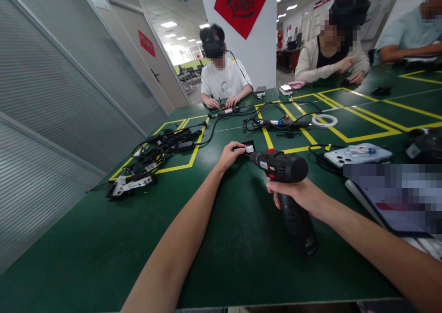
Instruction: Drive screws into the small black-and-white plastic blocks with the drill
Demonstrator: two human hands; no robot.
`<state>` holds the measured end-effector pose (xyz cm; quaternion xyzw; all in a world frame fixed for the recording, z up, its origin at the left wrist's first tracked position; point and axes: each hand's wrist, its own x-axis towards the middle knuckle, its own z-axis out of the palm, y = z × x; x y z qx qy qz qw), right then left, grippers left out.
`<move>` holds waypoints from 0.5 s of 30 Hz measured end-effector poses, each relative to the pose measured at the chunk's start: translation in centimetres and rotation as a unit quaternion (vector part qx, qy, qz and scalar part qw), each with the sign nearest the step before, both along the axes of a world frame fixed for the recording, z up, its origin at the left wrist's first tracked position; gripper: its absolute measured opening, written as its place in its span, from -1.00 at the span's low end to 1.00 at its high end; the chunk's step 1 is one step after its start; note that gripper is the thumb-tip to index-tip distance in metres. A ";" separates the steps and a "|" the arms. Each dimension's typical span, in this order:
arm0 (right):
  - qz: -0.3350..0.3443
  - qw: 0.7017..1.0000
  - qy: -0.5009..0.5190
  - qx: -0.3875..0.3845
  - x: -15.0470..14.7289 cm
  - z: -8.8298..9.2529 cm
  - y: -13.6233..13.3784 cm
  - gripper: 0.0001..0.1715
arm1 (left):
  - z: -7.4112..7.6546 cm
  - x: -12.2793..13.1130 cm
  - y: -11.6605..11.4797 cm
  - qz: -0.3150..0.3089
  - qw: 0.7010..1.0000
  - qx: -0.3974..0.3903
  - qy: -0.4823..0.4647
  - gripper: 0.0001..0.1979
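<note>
My right hand (299, 194) is wrapped round the grip of a black cordless drill (288, 165) with red buttons. Its chuck points forward and left, toward my left hand (232, 155). The fingers of that hand pinch a small white piece (249, 149) close to the chuck's tip. Behind the white piece shows a flat black part (249, 143), partly covered by my fingers. Whether the drill's bit touches the white piece, I cannot tell.
A green table (221, 257) carries yellow tape outlines. Tangled black cables (162, 149) and a white-and-black part (133, 184) lie left. Beyond are cabled tools (276, 123) and a white ring (324, 120). A phone (359, 155) and a tablet (390, 198) lie right. Several people sit around.
</note>
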<state>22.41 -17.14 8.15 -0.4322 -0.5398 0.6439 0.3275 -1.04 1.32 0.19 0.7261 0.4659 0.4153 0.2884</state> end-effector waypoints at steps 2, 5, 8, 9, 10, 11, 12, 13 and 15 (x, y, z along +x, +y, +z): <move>0.002 1.000 0.001 0.004 0.1 -0.2 0.0 -0.72 | 0.0 0.0 0.0 0.001 1.000 -0.001 -0.001 -0.78; 0.003 1.000 0.018 0.004 0.4 -0.4 0.1 -0.73 | 0.0 0.0 0.0 0.002 1.000 0.000 -0.001 -0.78; 0.000 0.999 0.033 -0.011 0.4 -0.9 0.1 -0.72 | 0.1 0.0 0.0 0.003 1.000 0.001 0.001 -0.78; -0.002 0.999 0.036 -0.020 0.3 -1.1 0.0 -0.72 | 0.1 0.1 0.0 0.003 1.000 0.001 0.002 -0.79; -0.005 0.999 0.042 -0.031 0.2 -1.3 0.0 -0.72 | 0.1 0.1 0.0 0.003 1.000 0.002 0.003 -0.79; -0.008 0.998 0.049 -0.043 0.1 -1.6 0.0 -0.72 | 0.2 0.1 0.0 0.003 1.000 0.002 0.004 -0.79; -0.012 0.997 0.060 -0.053 0.0 -1.8 -0.1 -0.72 | 0.2 0.1 0.0 0.003 1.000 0.002 0.006 -0.79; -0.016 0.995 0.073 -0.059 -0.1 -2.1 -0.1 -0.72 | 0.2 0.1 0.0 0.003 1.000 0.003 0.008 -0.79; -0.020 0.993 0.094 -0.066 -0.1 -2.6 -0.2 -0.71 | 0.3 0.2 -0.1 0.005 1.000 0.003 0.012 -0.79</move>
